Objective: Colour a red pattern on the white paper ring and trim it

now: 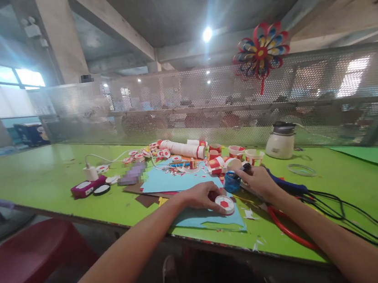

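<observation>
My left hand (204,196) is closed on the edge of a short round paper piece (225,205), white-rimmed with a red pattern on its face, tilted towards me over light blue paper (198,218). My right hand (258,181) has its fingers pinched at a small black object (246,167), whose kind I cannot make out. Just left of those fingers stands a small blue container (231,182). A blue-handled tool (287,182) with a black cord lies behind my right wrist, and a red curved handle (285,228) shows under that forearm.
Cut paper cups (236,151) and a long white cup stack (183,149) lie beyond my hands. A kettle (280,140) stands back right. Purple power bank (87,187) with a white charger is left. Black cords (342,214) trail right. A perforated screen (170,100) bounds the table.
</observation>
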The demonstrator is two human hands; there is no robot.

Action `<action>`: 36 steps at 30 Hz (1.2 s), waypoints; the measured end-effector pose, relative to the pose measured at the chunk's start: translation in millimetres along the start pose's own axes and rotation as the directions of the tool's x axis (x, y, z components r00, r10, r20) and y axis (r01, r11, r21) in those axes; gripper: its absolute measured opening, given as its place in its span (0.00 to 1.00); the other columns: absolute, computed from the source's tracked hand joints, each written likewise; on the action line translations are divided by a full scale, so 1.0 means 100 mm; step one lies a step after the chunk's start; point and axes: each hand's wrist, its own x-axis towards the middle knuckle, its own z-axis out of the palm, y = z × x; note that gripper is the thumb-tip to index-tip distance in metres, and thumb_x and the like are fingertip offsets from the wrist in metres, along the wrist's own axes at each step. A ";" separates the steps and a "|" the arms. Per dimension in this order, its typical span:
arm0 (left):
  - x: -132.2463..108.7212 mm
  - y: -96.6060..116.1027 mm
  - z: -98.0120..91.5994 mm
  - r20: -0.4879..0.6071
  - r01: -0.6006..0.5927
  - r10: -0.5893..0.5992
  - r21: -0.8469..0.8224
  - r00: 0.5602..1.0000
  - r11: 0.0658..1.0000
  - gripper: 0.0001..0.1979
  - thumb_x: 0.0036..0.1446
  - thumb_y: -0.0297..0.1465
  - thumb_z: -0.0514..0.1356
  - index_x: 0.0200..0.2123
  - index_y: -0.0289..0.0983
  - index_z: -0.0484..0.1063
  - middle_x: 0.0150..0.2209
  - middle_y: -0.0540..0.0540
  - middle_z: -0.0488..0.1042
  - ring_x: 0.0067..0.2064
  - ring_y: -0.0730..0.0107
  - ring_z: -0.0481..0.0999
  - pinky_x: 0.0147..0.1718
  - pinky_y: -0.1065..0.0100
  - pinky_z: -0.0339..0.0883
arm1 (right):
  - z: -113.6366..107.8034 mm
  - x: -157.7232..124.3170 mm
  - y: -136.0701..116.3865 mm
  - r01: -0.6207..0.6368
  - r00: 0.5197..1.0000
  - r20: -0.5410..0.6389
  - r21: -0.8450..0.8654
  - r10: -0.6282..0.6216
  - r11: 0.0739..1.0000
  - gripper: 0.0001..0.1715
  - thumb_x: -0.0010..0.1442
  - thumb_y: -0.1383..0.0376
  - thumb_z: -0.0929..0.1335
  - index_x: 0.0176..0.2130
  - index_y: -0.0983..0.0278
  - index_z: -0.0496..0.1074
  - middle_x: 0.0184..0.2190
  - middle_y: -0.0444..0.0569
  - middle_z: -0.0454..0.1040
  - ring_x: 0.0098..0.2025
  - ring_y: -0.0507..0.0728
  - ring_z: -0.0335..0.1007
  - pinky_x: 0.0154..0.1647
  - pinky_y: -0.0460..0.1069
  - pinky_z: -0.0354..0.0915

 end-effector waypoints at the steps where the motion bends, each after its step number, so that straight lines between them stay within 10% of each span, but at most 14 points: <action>1: 0.00 0.00 0.00 -0.003 -0.009 0.009 0.008 1.000 1.000 0.26 0.36 0.46 0.71 0.35 0.35 0.73 0.31 0.50 0.70 0.32 0.72 0.65 0.31 0.70 0.57 | 0.00 0.01 0.02 -0.012 1.000 0.006 0.008 0.012 1.000 0.29 0.50 0.46 0.67 0.11 0.60 0.60 0.09 0.44 0.61 0.15 0.52 0.55 0.17 0.48 0.54; 17: -0.02 0.00 0.01 -0.012 0.028 -0.028 -0.042 1.000 0.999 0.27 0.36 0.45 0.71 0.38 0.34 0.74 0.33 0.48 0.72 0.34 0.71 0.68 0.31 0.70 0.59 | -0.24 -0.06 -0.24 -0.041 0.941 -0.302 0.349 0.153 0.936 0.25 0.55 0.46 0.67 0.20 0.60 0.65 0.12 0.42 0.62 0.13 0.51 0.54 0.14 0.49 0.52; 24: -0.01 -0.02 0.02 -0.039 0.015 -0.014 0.039 0.999 0.999 0.27 0.40 0.46 0.69 0.39 0.33 0.73 0.35 0.48 0.70 0.35 0.71 0.67 0.33 0.70 0.60 | -0.17 -0.14 -0.36 -0.096 0.968 -0.129 0.604 0.216 0.791 0.24 0.49 0.47 0.72 0.19 0.59 0.62 0.10 0.38 0.55 0.11 0.49 0.48 0.11 0.49 0.47; 36: -0.03 0.06 0.01 -0.027 0.074 -0.072 0.064 0.997 0.995 0.28 0.42 0.47 0.67 0.42 0.34 0.71 0.35 0.47 0.70 0.35 0.69 0.67 0.33 0.68 0.59 | 0.00 -0.32 -0.37 -0.073 0.996 0.082 0.463 0.039 0.883 0.27 0.57 0.48 0.68 0.19 0.62 0.60 0.10 0.37 0.59 0.11 0.46 0.51 0.12 0.44 0.47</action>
